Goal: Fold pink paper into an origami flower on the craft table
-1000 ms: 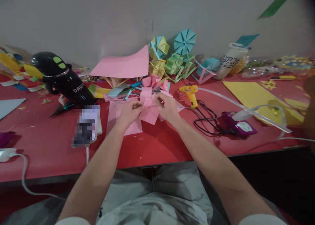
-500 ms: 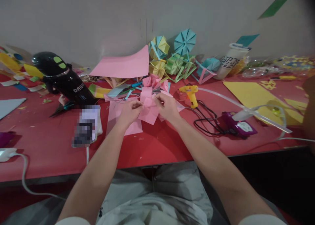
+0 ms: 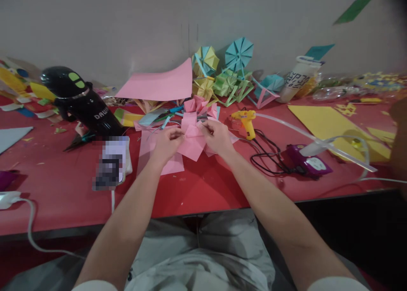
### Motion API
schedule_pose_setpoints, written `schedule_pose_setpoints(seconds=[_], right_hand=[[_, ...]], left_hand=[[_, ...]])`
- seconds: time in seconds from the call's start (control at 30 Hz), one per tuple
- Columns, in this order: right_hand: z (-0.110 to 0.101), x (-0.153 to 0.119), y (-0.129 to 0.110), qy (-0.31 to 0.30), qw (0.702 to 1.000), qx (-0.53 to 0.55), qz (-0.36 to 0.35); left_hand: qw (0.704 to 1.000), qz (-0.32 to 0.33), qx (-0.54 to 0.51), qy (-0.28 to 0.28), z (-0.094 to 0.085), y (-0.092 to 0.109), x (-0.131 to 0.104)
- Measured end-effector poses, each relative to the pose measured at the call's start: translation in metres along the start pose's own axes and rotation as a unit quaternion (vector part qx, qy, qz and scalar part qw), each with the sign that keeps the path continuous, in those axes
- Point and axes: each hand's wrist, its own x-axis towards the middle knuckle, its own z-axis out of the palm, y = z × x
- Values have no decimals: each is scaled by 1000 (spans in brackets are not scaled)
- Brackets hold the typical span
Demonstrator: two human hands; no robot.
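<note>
Head view: folded pink paper [image 3: 192,146] lies at mid-table between the two hands, one corner pointing toward the person. Left hand [image 3: 168,143]: thumb and fingers drawn together, pinching the paper's left edge. Right hand [image 3: 218,136]: thumb and forefinger pinched at its upper right; exact contact partly hidden by the fingers.

Under the left hand, a flat pink sheet [image 3: 148,149] on the red table [image 3: 197,193]. Directly behind the work, a pink paper bundle [image 3: 196,104] and blue strips [image 3: 165,122] crowd the far side. Beyond these, a curved pink sheet [image 3: 162,85] and, to its right, folded paper umbrellas, including a blue umbrella [image 3: 239,54] near the wall.

Just right of the right hand: yellow glue gun [image 3: 247,123], its black cable [image 3: 270,170] looped toward a purple power block [image 3: 308,160]. A clear stick [image 3: 286,123] extends from the gun across the right side, over part of a yellow sheet [image 3: 318,119].

Left side: phone [image 3: 115,161], screen pixelated, near the left forearm; behind it, a tilted black bottle [image 3: 95,108].
</note>
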Motion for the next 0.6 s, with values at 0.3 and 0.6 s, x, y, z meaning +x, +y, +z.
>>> schedule_pose_setpoints(seconds=[0.3,0.6], right_hand=[[-6,6,10,-82,988,108,79],[-5,7,14,-92,989,72,91]], left_hand=[[999,-6,-13,43,-3,-5,1],[999,-13,-13,45,-2,-7,4]])
